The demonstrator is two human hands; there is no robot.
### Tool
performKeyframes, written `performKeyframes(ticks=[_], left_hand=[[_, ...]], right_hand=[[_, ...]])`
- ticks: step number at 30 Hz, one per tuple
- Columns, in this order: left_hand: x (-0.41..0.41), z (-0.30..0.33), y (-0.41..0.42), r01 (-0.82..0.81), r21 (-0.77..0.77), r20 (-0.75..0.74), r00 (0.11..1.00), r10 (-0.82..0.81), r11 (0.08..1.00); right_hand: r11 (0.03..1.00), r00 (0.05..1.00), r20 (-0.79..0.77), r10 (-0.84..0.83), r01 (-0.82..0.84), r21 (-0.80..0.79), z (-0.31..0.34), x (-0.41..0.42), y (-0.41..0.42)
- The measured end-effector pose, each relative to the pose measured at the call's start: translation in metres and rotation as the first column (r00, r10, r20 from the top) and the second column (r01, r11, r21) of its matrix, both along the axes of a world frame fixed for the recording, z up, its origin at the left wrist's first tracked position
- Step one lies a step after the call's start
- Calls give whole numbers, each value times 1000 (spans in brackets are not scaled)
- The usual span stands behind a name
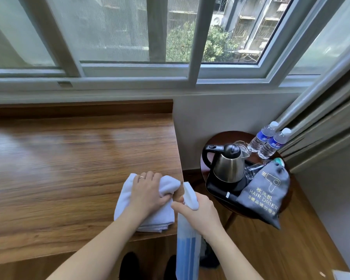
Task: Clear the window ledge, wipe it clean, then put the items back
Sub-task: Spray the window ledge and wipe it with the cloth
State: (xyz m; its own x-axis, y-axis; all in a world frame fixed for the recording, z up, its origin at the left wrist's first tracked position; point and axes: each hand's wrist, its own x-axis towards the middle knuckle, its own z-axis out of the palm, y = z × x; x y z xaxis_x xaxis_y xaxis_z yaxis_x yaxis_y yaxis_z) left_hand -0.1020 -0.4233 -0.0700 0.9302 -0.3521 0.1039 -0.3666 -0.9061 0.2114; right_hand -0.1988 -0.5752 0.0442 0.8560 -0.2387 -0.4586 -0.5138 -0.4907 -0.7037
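Left hand (148, 190) lies palm-down on the cloth (143, 203), fingers curled into its bunched right end, gripping it. The cloth sits at the near right corner of the ledge (79, 158), a wooden surface; its long axis runs near-to-far under the hand. Bare ledge spreads left and away from this hand, so the wipe stroke probably goes leftward. Right hand (200, 211), just beside the left and off the ledge's right edge, wraps around the neck of a spray bottle (187, 229), index finger at the trigger, nozzle pointing up and away toward the ledge corner. Left hand is nearer the unwiped surface. Further right, well apart, a round table (220, 138) carries the kettle (228, 164), two bottles (269, 140) and a hair-drier bag (265, 190), likely the cleared items awaiting return.
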Motion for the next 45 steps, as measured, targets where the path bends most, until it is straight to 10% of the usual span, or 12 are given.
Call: performKeyframes(ticks=[45], left_hand=[[-47,4,-17,-24,-15,-11,1000,24,1000]], right_hand=[[999,997,49,51,-51,1,-5,17,-33]])
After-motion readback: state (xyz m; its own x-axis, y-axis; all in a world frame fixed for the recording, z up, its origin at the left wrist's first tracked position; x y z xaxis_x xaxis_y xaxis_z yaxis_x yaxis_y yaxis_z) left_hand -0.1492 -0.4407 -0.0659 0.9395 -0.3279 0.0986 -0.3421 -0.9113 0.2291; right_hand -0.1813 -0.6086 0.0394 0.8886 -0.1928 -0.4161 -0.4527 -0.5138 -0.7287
